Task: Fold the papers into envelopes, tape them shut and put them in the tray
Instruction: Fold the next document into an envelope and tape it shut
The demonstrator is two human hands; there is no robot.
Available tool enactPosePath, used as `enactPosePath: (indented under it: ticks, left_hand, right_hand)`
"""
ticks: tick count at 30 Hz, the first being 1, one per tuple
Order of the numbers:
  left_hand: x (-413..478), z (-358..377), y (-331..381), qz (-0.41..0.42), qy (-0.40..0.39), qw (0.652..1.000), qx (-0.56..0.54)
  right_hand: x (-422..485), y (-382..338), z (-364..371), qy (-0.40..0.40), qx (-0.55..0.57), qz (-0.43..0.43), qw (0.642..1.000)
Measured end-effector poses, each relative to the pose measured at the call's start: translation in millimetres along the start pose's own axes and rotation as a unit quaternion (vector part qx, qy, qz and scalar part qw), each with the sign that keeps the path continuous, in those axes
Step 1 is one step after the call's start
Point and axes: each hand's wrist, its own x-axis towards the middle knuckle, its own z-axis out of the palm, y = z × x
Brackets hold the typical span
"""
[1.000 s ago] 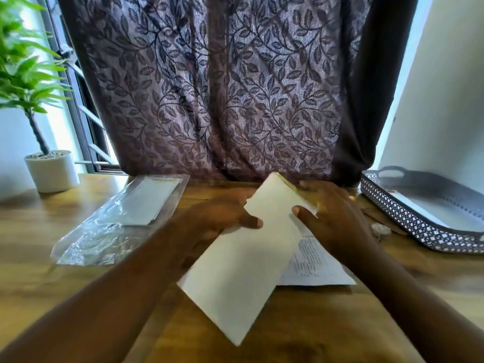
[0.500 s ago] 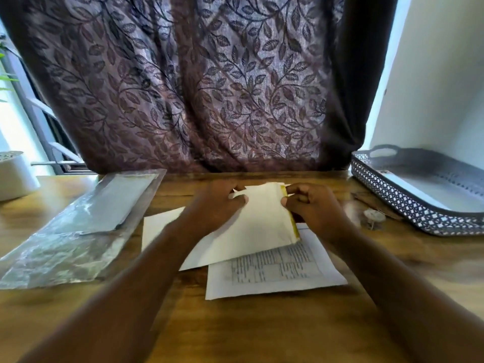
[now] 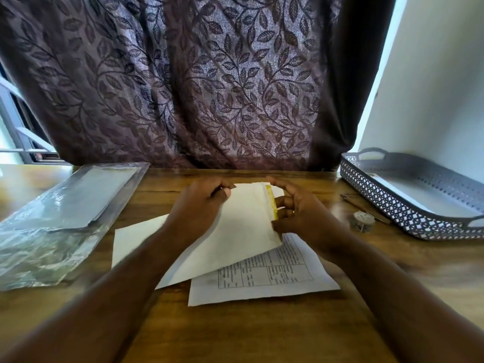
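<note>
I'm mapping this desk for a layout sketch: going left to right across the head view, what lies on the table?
Clear plastic packet → white envelope held by both hands → small tape roll → grey lattice tray.

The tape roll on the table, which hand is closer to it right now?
Right. The right hand is at the envelope's yellow-strip end, just left of the tape roll without touching it. The left hand holds the envelope farther left, beyond the right hand.
</note>
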Motion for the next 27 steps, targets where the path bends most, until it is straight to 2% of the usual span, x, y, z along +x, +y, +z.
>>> enactPosePath:
  ticks: [2,5,9,12,21,23,27]
  left_hand:
    - [-1,0,3,0.001,-0.004,1.000,0.003]
    - [-6,1,8,0.001,-0.022,0.999,0.032]
    - [-8,-2,10,0.015,-0.023,0.998,0.060]
    - [-5,0,10,0.019,-0.041,0.997,0.062]
    - [-6,4,14,0.027,-0.062,0.997,0.046]
    - [-5,4,16,0.029,-0.064,0.996,0.048]
    - [-7,3,17,0.031,-0.072,0.995,0.057]
  right_hand:
    - [-1,0,4,0.013,-0.021,-0.008,1.000]
    - [0,1,6,0.089,-0.103,-0.030,0.990]
    - [4,0,6,0.219,-0.256,-0.053,0.940]
    - [4,-1,3,0.266,-0.296,-0.040,0.917]
    - [-4,-8,-2,0.271,-0.352,-0.031,0.895]
    - [-4,-9,-2,0.270,-0.332,-0.030,0.903]
    - [-3,-7,1,0.228,-0.246,-0.044,0.941]
